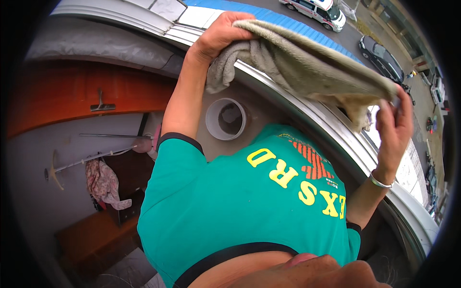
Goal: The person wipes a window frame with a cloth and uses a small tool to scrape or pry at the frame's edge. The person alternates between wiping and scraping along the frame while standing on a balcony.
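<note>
A damp-looking grey-beige cloth [307,72] is stretched between my two raised hands, over a white window frame [297,103]. My left hand [223,36] grips its upper left end, with a bunched part hanging down below the fingers. At the other end, my right hand [396,125] pinches a corner between thumb and fingers. A yellowish-brown patch shows on the cloth's underside near that hand. Below and behind the cloth stands a white bucket [210,120] with dark water in it.
Past the frame lies a drop to a street with a white van [317,12], a black car [382,57] and a blue roof [269,10]. Inside, on the left, are an orange-red cabinet [57,98], a metal pole [101,156] and a hanging pink patterned cloth [102,180].
</note>
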Motion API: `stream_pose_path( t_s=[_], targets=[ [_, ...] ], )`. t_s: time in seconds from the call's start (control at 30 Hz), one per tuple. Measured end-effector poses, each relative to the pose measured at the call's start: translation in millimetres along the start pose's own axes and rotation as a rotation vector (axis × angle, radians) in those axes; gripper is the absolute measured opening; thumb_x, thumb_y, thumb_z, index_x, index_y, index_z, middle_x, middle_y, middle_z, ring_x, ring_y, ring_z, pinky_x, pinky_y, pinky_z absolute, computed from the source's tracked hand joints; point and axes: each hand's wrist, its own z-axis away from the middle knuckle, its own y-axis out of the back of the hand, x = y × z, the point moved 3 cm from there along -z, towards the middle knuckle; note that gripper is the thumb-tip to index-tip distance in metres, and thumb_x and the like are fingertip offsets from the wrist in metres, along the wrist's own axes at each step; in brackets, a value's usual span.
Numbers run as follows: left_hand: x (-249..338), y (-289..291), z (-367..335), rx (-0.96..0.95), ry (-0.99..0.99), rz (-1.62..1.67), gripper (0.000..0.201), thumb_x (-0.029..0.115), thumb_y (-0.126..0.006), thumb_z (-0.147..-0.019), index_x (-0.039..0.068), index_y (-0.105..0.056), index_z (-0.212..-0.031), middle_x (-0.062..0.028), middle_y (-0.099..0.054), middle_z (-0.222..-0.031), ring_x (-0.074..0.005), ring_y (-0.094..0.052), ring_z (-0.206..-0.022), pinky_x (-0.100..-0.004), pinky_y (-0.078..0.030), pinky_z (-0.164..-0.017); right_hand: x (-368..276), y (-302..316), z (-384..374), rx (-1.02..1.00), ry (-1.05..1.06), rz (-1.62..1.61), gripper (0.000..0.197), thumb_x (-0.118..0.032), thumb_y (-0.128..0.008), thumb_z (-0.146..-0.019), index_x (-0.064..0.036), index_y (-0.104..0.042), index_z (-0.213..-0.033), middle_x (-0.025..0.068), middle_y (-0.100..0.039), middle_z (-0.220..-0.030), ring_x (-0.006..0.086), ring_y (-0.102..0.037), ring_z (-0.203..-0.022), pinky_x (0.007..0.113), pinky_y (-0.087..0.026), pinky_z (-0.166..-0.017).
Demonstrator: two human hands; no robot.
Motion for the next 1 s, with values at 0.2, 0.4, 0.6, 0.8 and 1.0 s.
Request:
stream_pose_path(
  t_s=[0.2, 0.4, 0.6, 0.8, 1.0],
  targets=[
    [-75, 20, 45, 0.295, 0.065, -1.031, 0.045, 0.014, -0.065, -0.082, 0.02, -0.071, -0.126, -0.011, -0.063, -0.11, -0.0248, -0.061, -0.084, -0.0339, -0.052, -0.083, 24, -38, 16, -0.316, 0.133, 0.416, 0.05, -0.011, -0.056, -0.101, -0.0112, -0.047, -0.15, 0.0164, -0.068, -0.111, 0.0233, -0.065, -0.085, 0.035, -0.051, -0.077],
    [-73, -16, 43, 0.336, -0.211, -1.232, 0.036, 0.01, -0.065, -0.08, 0.022, -0.077, -0.112, -0.0028, -0.06, -0.118, -0.0249, -0.056, -0.107, -0.0406, -0.043, -0.093, 24, -106, 2, -0.642, 0.297, 0.701, 0.048, -0.01, -0.058, -0.095, -0.0145, -0.052, -0.142, 0.0186, -0.065, -0.082, 0.0392, -0.064, -0.079, 0.051, -0.049, -0.071],
    [-80, -56, 34, 0.172, -0.342, -1.102, 0.026, 0.008, -0.064, -0.081, 0.011, -0.075, -0.104, -0.0016, -0.067, -0.108, -0.0271, -0.056, -0.106, -0.0427, -0.041, -0.09, 72, -147, -25, -0.827, 0.332, 0.853, 0.025, -0.013, -0.05, -0.094, -0.0071, -0.069, -0.109, 0.0175, -0.069, -0.083, 0.0383, -0.068, -0.082, 0.051, -0.052, -0.069],
    [-67, -130, 16, -0.081, -0.414, -0.961, 0.031, 0.005, -0.065, -0.083, 0.004, -0.073, -0.112, -0.012, -0.069, -0.112, -0.0338, -0.057, -0.103, -0.0425, -0.048, -0.092, 61, -63, 6, -0.736, 0.183, 0.932, 0.025, -0.015, -0.054, -0.094, -0.009, -0.071, -0.112, 0.0168, -0.069, -0.078, 0.0374, -0.069, -0.079, 0.051, -0.052, -0.07],
    [-57, -217, -6, -0.434, -0.443, -0.801, 0.053, 0.028, -0.075, -0.083, 0.003, -0.063, -0.129, -0.0171, -0.065, -0.126, -0.0373, -0.057, -0.115, -0.0447, -0.049, -0.1, 38, 32, 60, -0.563, -0.089, 1.049, 0.029, -0.016, -0.062, -0.092, -0.0109, -0.07, -0.119, 0.0187, -0.068, -0.078, 0.0395, -0.067, -0.077, 0.05, -0.051, -0.069]
  ],
)
